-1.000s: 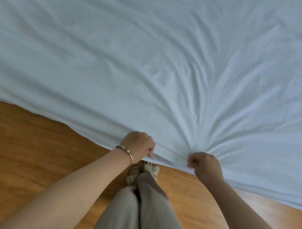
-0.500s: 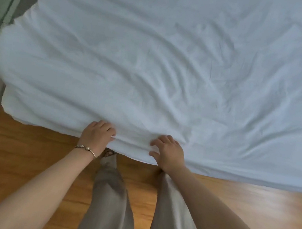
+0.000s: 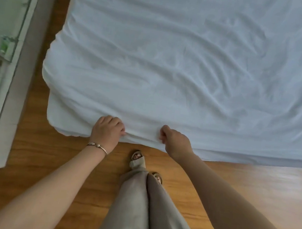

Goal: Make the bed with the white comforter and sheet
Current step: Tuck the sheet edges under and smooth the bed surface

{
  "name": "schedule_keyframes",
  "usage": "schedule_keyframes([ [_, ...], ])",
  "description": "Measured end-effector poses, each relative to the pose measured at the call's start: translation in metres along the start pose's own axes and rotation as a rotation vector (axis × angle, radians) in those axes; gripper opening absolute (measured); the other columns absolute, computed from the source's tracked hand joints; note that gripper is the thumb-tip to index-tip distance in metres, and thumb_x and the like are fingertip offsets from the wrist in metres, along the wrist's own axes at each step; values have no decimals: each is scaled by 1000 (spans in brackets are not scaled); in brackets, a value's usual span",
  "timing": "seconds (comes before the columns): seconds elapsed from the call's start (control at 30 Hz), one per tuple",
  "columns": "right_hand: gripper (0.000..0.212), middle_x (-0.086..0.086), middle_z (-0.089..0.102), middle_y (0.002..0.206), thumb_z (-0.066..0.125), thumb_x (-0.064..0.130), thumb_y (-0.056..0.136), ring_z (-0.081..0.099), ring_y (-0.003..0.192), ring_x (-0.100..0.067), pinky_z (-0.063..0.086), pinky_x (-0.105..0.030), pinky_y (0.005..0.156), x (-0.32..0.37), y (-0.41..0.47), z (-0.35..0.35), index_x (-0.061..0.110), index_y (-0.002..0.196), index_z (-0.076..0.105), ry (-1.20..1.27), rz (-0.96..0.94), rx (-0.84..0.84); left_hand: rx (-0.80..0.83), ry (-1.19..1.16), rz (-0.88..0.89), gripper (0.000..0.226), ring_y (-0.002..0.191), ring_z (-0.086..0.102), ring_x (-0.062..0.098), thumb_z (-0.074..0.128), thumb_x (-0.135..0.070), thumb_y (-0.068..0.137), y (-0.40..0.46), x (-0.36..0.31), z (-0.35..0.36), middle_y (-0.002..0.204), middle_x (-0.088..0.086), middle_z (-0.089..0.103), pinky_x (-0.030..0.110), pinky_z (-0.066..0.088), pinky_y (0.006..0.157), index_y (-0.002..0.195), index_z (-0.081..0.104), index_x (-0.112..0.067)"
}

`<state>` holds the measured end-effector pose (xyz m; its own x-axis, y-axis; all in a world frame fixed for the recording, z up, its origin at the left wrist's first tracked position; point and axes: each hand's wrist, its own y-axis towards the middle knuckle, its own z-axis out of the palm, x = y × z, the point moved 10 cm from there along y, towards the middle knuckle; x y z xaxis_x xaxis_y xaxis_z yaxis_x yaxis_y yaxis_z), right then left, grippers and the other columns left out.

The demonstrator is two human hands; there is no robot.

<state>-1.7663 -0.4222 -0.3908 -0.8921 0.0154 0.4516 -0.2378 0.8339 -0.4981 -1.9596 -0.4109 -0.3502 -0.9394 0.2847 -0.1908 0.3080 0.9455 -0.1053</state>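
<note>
While gripping the near hem of the white sheet [image 3: 171, 69] with left hand [image 3: 107, 129] and right hand [image 3: 174, 140], both beside the bed's corner: pull evenly, keeping tension level.

Your way is open over the wide sheet [image 3: 172, 59] from 11 to 2 o'clock; at 9 o'clock a pale cabinet [image 3: 2, 56] narrows the floor [image 3: 32, 146].
</note>
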Motion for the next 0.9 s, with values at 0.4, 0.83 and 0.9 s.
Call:
schedule_keyframes([
  [0.4, 22, 0, 73, 95, 59, 31, 96, 65, 89, -24, 50, -34, 73, 73, 3, 11, 16, 96, 75, 168, -158, -200, -117, -57, -36, 18, 56, 64, 26, 90, -29, 58, -22, 4, -37, 52, -7, 65, 21, 42, 52, 58, 73, -23],
  [0.83, 12, 13, 59, 87, 60, 30, 95, 57, 91, -14, 38, -25, 68, 82, -8, 3, 23, 86, 62, 215, 83, -248, -69, 45, 226, 31, 68, 59, 22, 91, -25, 57, -17, 72, -38, 71, -3, 60, 29, 46, 62, 70, 64, -17],
  [0.9, 18, 13, 59, 99, 64, 42, 90, 53, 103, -13, 39, -27, 75, 105, 2, 17, 27, 97, 58, 148, 79, -200, -16, 106, 286, 43, 72, 60, 23, 94, -25, 47, -11, 86, -34, 78, -1, 61, 31, 47, 65, 80, 67, -17],
])
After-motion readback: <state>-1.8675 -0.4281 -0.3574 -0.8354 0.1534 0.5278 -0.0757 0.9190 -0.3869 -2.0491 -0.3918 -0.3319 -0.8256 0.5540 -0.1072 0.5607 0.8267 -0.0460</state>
